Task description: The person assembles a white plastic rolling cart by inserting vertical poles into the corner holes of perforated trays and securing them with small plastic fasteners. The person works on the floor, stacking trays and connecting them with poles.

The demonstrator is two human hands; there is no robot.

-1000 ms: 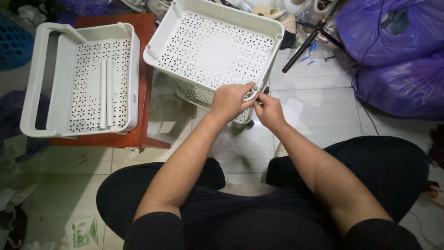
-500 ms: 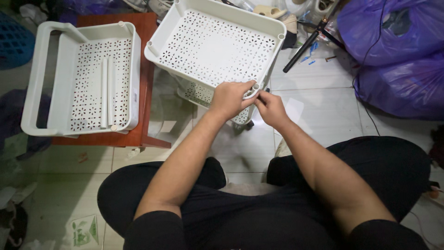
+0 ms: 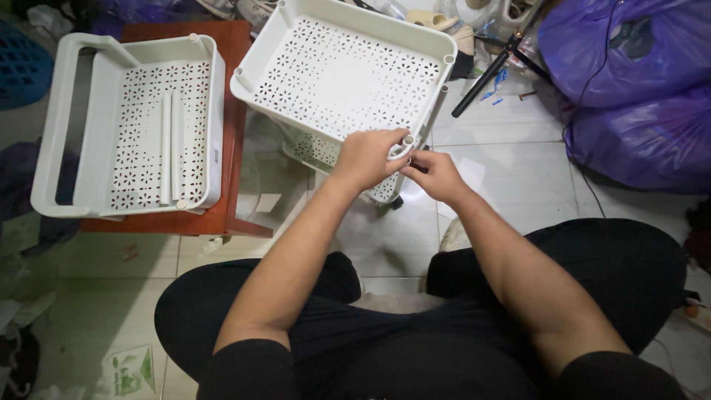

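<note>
While the left hand [image 3: 368,157] grips the near corner of the white tray [image 3: 344,74], the right hand [image 3: 437,174] has dropped slightly below that corner since a second ago, fingers pinched narrow, contents unclear. Tray hasn't moved; it sits over a lower tray beside the red table [image 3: 229,111]. Corner fitting ongoing.

Cluttered home floor [image 3: 511,159], stuffed bags [image 3: 637,89]
</note>
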